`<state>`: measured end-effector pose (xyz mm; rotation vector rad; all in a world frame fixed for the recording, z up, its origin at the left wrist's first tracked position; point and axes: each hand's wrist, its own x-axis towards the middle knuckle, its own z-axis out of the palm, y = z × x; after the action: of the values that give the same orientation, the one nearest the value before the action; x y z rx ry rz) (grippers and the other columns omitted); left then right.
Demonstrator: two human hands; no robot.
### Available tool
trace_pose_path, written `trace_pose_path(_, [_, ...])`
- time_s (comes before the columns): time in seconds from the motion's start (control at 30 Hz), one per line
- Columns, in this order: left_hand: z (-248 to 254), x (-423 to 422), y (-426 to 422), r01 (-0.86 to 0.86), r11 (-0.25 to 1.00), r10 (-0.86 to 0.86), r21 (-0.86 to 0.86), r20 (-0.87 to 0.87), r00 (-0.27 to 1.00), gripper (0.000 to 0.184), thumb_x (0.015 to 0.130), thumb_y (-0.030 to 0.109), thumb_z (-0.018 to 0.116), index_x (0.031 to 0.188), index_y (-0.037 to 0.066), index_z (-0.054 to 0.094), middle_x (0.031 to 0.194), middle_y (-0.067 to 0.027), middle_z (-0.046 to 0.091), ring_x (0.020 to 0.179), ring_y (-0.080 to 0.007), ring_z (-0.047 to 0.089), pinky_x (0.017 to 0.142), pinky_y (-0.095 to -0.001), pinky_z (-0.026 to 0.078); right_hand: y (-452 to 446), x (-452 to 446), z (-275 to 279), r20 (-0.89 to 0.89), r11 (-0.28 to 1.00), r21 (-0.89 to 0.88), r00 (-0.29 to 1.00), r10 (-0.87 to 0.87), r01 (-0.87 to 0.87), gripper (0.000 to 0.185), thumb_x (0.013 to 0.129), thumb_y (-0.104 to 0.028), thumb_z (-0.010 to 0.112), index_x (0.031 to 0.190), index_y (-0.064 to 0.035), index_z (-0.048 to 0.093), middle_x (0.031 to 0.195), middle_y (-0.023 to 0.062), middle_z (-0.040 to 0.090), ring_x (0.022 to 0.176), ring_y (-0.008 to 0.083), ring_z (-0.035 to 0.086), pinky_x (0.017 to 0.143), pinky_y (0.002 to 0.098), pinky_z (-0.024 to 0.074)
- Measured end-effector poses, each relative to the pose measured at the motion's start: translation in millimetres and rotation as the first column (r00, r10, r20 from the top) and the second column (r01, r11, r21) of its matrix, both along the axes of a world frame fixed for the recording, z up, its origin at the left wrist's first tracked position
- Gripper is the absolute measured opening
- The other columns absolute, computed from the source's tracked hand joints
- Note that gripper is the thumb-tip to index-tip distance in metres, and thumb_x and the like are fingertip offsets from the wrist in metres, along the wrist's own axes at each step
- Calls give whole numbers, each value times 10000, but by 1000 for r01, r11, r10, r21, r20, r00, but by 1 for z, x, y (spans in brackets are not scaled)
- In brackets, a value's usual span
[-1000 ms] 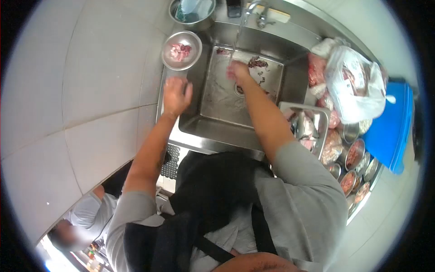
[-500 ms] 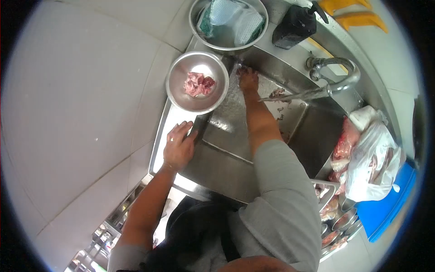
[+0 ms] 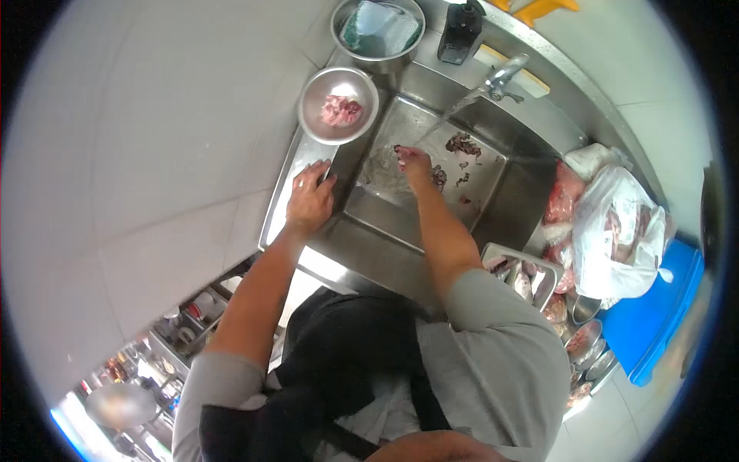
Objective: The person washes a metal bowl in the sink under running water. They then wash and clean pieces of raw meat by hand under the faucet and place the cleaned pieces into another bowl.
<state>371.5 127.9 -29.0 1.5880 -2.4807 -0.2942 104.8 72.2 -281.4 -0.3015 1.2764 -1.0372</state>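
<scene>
1. Right hand (image 3: 416, 163) is over the sink (image 3: 381, 219), about mid-basin and a bit toward the far edge. Fingers are curled together, and they look clamped on a small dark scrap (image 3: 398, 148) poking out at the tips. Too small to say exactly what it is.
2. Left hand (image 3: 310, 202) is lying on the sink's left edge, palm down, fingers a little apart, nothing in it.
3. Tap (image 3: 505, 75) on the far edge is running. The water (image 3: 450, 115) slants down into the basin on the far side of the right hand.
4. More dark bits (image 3: 462, 145) sit on the basin floor: a clump toward the far edge, another just beside the right wrist, and small pieces strung out toward the right side.
5. Bowl (image 3: 314, 119) is on the left edge, up near the far left corner and past the left hand, with pink and red meat (image 3: 340, 112) in it.
6. Pot (image 3: 350, 52) with scrubbers (image 3: 377, 23) is right at that far left corner. Black bottle (image 3: 459, 35) stands on the far edge, between the pot and the tap.
7. Tray (image 3: 559, 271) of fish (image 3: 523, 285) is at the near right corner. White bag (image 3: 623, 239) is off the right edge, next to a blue lid (image 3: 654, 308).
</scene>
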Motion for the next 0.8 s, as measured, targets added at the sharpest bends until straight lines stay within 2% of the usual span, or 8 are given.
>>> trace_pose_path(0.1, [0, -16, 15, 22, 991, -11, -131, 87, 996, 376, 811, 66, 692, 1186, 84, 666, 1417, -129, 512, 1295, -307, 513, 1118, -480, 393, 20, -9, 71, -390, 969, -170, 915, 101, -179, 167, 931, -164, 681, 1058, -57, 704, 815, 41, 665, 715, 139, 616, 647, 301, 501])
trace_pose_path(0.2, [-2, -75, 23, -83, 996, 70, -20, -378, 923, 274, 893, 152, 656, 1159, 91, 673, 1263, -146, 612, 1124, -316, 609, 981, -447, 499, 35, -12, 170, -704, 920, -282, 710, -6, -272, 163, 932, -90, 668, 1083, -40, 699, 833, 5, 674, 684, 103, 605, 633, 267, 505])
trace_pose_path(0.27, [17, -114, 8, -166, 560, 687, 812, -344, 640, 216, 972, 235, 600, 1102, 83, 679, 1080, -108, 668, 983, -269, 654, 832, -391, 545, 52, -12, 217, -771, 903, -296, 636, -33, -311, 173, 924, -91, 671, 1089, -45, 696, 865, 12, 701, 708, 108, 625, 673, 269, 518])
trace_pose_path(0.3, [21, -125, 5, -153, 567, 677, 809, -351, 647, 216, 972, 235, 600, 1102, 83, 679, 1080, -108, 668, 983, -269, 654, 832, -391, 545, 58, -11, 234, -771, 862, -345, 636, -33, -372, 214, 922, -137, 667, 1120, -56, 681, 914, 68, 718, 790, 177, 662, 739, 320, 526])
trace_pose_path(0.37, [29, -146, -6, 376, 432, 887, 820, -461, -13, 228, 1024, 250, 527, 1074, 74, 663, 1009, -59, 675, 934, -211, 660, 782, -355, 541, 69, -12, 267, -774, 822, -396, 631, -59, -409, 258, 921, -183, 662, 1151, -68, 666, 964, 124, 735, 873, 247, 700, 804, 371, 535])
trace_pose_path(0.47, [13, -148, -40, 512, 513, 779, 689, -624, 59, 208, 1023, 216, 496, 953, 65, 622, 957, -81, 649, 980, -222, 644, 852, -378, 518, 84, -24, 291, -592, 789, -553, 792, -149, -266, 452, 897, -78, 623, 1345, -97, 575, 1129, 102, 733, 866, 249, 701, 812, 354, 537])
trace_pose_path(0.63, [79, -171, -71, 644, 427, 747, 635, -649, 145, 198, 1023, 92, 468, 1185, 30, 562, 1111, -130, 674, 1034, -242, 668, 920, -408, 553, 92, -66, 317, -684, 904, -407, 699, -209, -128, 440, 901, -103, 638, 1340, -94, 607, 1154, 118, 725, 892, 222, 675, 829, 331, 525])
trace_pose_path(0.8, [114, -181, -84, 660, 380, 699, 649, -668, 255, 276, 1018, 60, 443, 1267, -13, 536, 1153, -143, 639, 1125, -285, 647, 1026, -454, 529, 68, -74, 315, -649, 757, -644, 603, -464, -111, 376, 900, -170, 711, 1267, -96, 678, 1089, 109, 730, 847, 203, 681, 750, 316, 530])
